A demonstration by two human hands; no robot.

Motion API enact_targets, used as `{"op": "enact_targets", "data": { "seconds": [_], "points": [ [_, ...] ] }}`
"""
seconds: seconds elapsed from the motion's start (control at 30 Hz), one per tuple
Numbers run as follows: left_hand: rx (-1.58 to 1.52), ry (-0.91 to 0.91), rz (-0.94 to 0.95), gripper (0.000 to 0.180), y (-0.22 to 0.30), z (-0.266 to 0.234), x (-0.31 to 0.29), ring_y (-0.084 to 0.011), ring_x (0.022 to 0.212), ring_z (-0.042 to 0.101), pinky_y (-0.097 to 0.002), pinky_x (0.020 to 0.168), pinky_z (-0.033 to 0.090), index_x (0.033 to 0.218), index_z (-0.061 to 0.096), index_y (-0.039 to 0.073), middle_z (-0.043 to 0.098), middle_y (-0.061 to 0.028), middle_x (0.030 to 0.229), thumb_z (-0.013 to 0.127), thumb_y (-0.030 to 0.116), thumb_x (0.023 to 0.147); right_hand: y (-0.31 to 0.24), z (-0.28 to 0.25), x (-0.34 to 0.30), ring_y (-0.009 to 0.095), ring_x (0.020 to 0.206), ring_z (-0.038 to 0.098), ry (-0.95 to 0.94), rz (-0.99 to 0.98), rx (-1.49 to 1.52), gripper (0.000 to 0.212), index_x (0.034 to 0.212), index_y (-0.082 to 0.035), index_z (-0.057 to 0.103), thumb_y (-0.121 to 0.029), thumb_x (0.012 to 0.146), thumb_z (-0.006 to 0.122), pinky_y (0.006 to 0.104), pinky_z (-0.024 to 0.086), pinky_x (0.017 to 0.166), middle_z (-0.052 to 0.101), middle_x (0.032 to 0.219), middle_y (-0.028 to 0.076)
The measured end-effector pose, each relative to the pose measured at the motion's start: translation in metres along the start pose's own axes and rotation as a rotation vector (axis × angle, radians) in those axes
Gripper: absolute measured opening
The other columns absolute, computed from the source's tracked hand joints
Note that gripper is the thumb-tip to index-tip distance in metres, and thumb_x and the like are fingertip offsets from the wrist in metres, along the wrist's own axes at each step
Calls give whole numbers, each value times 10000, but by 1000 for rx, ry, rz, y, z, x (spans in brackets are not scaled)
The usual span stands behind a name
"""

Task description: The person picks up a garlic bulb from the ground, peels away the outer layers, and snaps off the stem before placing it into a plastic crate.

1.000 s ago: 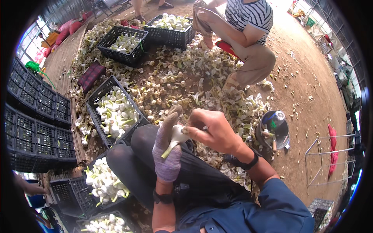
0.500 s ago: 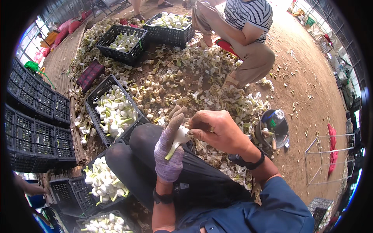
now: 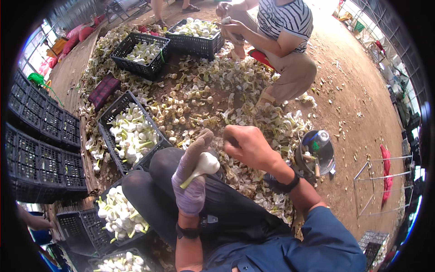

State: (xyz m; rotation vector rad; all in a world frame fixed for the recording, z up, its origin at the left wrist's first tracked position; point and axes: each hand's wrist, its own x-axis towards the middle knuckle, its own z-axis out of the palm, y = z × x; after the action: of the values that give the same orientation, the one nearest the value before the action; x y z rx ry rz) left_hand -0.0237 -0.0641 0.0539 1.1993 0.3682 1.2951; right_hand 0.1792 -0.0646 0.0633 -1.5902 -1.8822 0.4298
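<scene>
In my left hand [image 3: 190, 186], which wears a dirty purple glove, lies a white garlic bulb [image 3: 207, 164] with a short green stem pointing down toward the palm. The bulb looks smooth and clean. My right hand [image 3: 250, 147] is bare and curled closed, a little to the right of the bulb and apart from it. Its fingertips are turned away, so whatever they may hold is hidden. Beneath both hands are my dark trouser legs and a floor strewn with garlic skins [image 3: 244, 119]. To the left, a black crate [image 3: 108, 140] is heaped with peeled-looking bulbs.
More bulbs fill a crate [image 3: 100, 214] by my knee. Untrimmed garlic [image 3: 179, 119] lies ahead on the ground. A bucket [image 3: 330, 168] with a bottle and a wooden-handled tool stands at right. Facing me, a co-worker [image 3: 290, 72] handles garlic near two crates. Stacked crates [image 3: 43, 167] line the left.
My right hand has drawn off the bulb to the right, its fingers curling in. My left hand has tipped slightly, and the bulb's round end now shows more fully.
</scene>
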Motion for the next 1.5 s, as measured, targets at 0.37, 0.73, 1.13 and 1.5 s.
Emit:
{"op": "enact_targets", "data": {
  "seconds": [0.37, 0.73, 1.13, 1.5],
  "points": [
    [-139, -108, -216, 679, 14, -12, -2, -232, 1350, 535, -352, 1120, 420, 1508, 460, -28, 523, -143, 1519, 694, 318, 973, -39, 24, -22, 129, 825, 661, -61, 87, 814, 456, 1307, 17, 535, -354, 1049, 597, 278, 541, 774, 687, 1004, 79],
    [-114, 397, 259, 941, 12, -44, -1, -331, 1452, 440, -494, 1162, 408, 1586, 295, 27, 417, -214, 1582, 767, 466, 901, 34, 152, 92, 89, 685, 592, -308, 478, 854, 393, 1088, -6, 667, -366, 1083, 509, 269, 499, 639, 671, 918, 31],
    [-266, 660, 178, 874, 31, -102, -1, -353, 1373, 513, -466, 1092, 510, 1575, 316, 18, 391, -249, 1569, 783, 214, 862, 249, 272, 149, 407, 794, 716, -90, 505, -57, 314, 835, 33, 723, -252, 881, 599, 502, 543, 726, 697, 806, 277],
    [-423, 666, -52, 674, 19, -134, 27, -307, 1036, 547, -437, 773, 485, 1506, 469, 90, 525, -171, 1425, 727, 83, 883, 267, 391, 224, 456, 866, 682, -397, 122, -283, 352, 1144, -40, 519, -271, 916, 654, 534, 548, 740, 648, 1001, 265]
  ]
}}
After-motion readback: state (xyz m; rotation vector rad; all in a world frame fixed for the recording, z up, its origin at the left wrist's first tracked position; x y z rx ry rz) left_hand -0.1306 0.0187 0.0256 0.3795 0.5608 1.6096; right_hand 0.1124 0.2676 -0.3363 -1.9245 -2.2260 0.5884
